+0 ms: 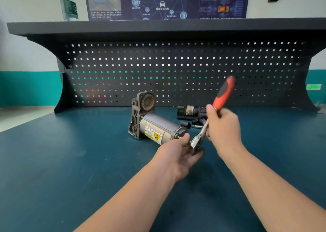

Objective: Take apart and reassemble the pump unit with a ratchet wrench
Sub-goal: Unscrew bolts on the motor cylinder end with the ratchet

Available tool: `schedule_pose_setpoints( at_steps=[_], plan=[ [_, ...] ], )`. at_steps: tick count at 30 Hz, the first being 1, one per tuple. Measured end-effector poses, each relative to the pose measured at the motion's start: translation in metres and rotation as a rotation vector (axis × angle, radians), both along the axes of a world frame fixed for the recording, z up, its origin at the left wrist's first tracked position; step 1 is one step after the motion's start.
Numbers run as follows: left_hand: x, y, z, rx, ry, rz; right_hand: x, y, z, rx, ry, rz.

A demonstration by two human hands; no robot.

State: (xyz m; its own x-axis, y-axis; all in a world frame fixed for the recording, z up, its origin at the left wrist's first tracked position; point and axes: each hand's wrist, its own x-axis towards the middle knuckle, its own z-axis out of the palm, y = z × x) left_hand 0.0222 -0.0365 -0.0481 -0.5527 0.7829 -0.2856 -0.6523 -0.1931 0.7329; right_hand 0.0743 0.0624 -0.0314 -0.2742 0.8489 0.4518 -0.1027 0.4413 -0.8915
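Note:
The pump unit (pixel 155 126), a grey motor cylinder with a yellow warning label and a ribbed cast head, lies on the blue-green bench mat. Just in front of its near end I hold the ratchet wrench (pixel 222 95), whose red and black handle slants up to the right. My right hand (pixel 223 126) grips the wrench at the bottom of the handle. My left hand (pixel 183 150) pinches the chrome ratchet head between thumb and fingers, palm up. The socket under the head is hidden by my fingers.
Dark detached pump parts (pixel 191 112) and small pieces lie behind the wrench by the black pegboard (pixel 176 69). A water bottle (pixel 68 4) stands on the shelf above, at the left. The bench mat (pixel 70 161) reaches to the left and front edges.

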Motion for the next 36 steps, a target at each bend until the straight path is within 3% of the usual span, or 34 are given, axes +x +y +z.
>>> schedule_pose_setpoints(
  at_steps=[4, 6, 8, 11, 13, 16, 18, 20, 22, 26, 29, 31, 33, 36],
  plan=[
    [0.000, 0.000, -0.001, 0.026, 0.025, -0.035, 0.008, -0.031, 0.006, 0.791, -0.012, 0.029],
    [-0.002, -0.001, -0.001, 0.014, 0.051, -0.038, 0.004, -0.039, 0.001, 0.974, -0.033, 0.026],
    [-0.002, -0.002, -0.001, 0.003, 0.048, -0.023, 0.000, -0.038, 0.000, 0.865, -0.019, -0.008],
    [0.001, -0.002, 0.001, -0.004, 0.030, -0.009, -0.002, -0.025, 0.001, 0.451, -0.007, -0.061],
    [0.001, -0.002, 0.001, -0.002, 0.018, 0.003, -0.002, -0.007, -0.001, 0.077, -0.050, -0.105],
    [0.003, -0.001, 0.003, 0.005, 0.006, 0.005, -0.002, 0.013, -0.012, -0.689, 0.125, 0.052],
    [0.004, -0.001, 0.003, 0.009, 0.001, 0.008, -0.003, 0.015, -0.020, -0.906, 0.221, 0.138],
    [0.003, -0.001, 0.003, 0.012, -0.006, 0.009, -0.003, 0.012, -0.016, -0.777, 0.224, 0.128],
    [0.001, 0.000, 0.003, 0.016, -0.009, 0.015, -0.001, 0.004, -0.004, -0.425, 0.252, 0.100],
    [-0.002, 0.002, -0.002, 0.007, 0.038, 0.010, 0.008, -0.023, 0.003, 0.430, 0.083, -0.006],
    [-0.003, 0.003, -0.004, -0.024, 0.109, -0.016, 0.006, -0.036, -0.004, 0.755, 0.061, 0.026],
    [-0.002, 0.002, -0.003, -0.023, 0.093, -0.001, 0.004, -0.033, -0.005, 0.667, 0.080, 0.020],
    [0.000, 0.002, -0.001, -0.010, 0.060, 0.008, 0.000, -0.021, -0.005, 0.407, 0.060, -0.053],
    [0.001, 0.001, 0.002, -0.012, 0.050, 0.011, -0.003, 0.002, -0.006, -0.294, 0.081, 0.006]
  ],
)
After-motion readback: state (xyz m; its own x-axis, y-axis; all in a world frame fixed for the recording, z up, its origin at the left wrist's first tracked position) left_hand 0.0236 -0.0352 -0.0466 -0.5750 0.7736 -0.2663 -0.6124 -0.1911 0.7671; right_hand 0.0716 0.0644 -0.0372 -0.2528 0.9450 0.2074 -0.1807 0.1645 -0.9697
